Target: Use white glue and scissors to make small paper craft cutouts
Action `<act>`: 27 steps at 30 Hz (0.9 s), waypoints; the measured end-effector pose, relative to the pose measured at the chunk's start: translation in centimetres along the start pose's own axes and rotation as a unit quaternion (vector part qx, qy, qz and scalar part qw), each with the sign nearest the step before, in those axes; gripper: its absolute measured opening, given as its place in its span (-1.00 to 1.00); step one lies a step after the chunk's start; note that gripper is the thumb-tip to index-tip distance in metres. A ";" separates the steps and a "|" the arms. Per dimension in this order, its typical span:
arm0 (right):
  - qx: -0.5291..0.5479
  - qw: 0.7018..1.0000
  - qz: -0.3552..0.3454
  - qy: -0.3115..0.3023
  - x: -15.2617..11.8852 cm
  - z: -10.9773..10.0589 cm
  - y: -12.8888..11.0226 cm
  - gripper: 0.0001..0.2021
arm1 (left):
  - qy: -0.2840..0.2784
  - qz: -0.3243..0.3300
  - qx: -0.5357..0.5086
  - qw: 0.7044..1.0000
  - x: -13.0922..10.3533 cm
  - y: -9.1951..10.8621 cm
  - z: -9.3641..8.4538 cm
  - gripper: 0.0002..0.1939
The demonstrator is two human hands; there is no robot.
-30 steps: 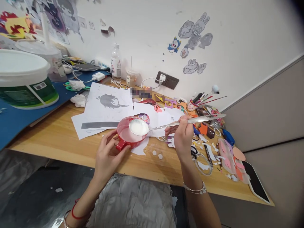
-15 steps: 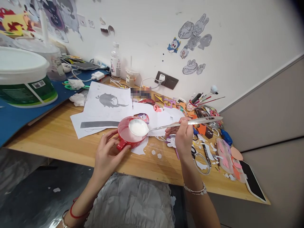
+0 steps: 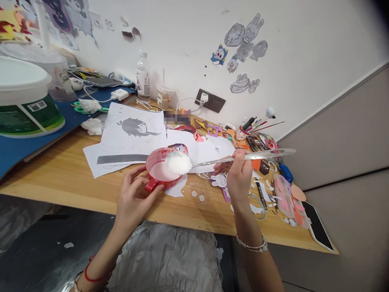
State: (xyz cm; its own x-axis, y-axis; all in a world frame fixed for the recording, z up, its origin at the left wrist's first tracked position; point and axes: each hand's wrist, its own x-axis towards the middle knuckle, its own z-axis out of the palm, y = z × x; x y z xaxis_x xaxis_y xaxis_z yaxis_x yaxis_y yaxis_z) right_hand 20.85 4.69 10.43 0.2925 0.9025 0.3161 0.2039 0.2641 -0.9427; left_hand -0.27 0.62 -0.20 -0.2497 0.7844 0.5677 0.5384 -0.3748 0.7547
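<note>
A red cup with whitish liquid inside is held by my left hand, whose fingers are round its side and handle. My right hand grips the long handle of a metal spoon. The bowl of that spoon, with white liquid in it, is over the right part of the cup's opening. Under and behind the cup lie white paper sheets, one with a grey drawing of a head with hair.
Paper scraps, pens and cut-outs crowd the right of the wooden desk. A white and green tub stands at the left on a blue mat. A bottle and a pen cup are near the wall. A tablet lies far right.
The spoon's bowl has shifted slightly right relative to the cup, and its handle end reaches further right. The whole view has moved a little.
</note>
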 end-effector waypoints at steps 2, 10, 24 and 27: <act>0.003 1.000 -0.005 0.000 0.1 0.1 -0.1 -0.75 | -0.001 -0.001 -0.003 1.000 0.0 0.0 0.0 -0.84; 0.009 0.997 -0.013 0.073 -0.7 -2.9 -0.3 -0.76 | 0.003 0.005 -0.009 1.000 0.1 0.0 0.0 -0.84; -0.082 0.989 0.039 0.115 -6.6 -6.6 4.7 -0.74 | 0.006 -0.008 -0.021 1.000 0.0 0.1 -0.1 -0.84; -0.079 0.991 0.027 0.104 -7.0 -6.1 4.8 -0.74 | 0.005 -0.006 -0.020 1.000 -0.1 -0.1 0.0 -0.84</act>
State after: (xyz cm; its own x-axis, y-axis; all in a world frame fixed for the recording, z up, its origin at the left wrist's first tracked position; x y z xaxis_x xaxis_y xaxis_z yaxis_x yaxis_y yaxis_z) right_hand 25.45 -2.38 4.30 0.4897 0.8201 0.2960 0.3224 0.1451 -0.9354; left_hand -0.30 0.56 -0.28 -0.2632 0.7843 0.5618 0.5025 -0.3857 0.7738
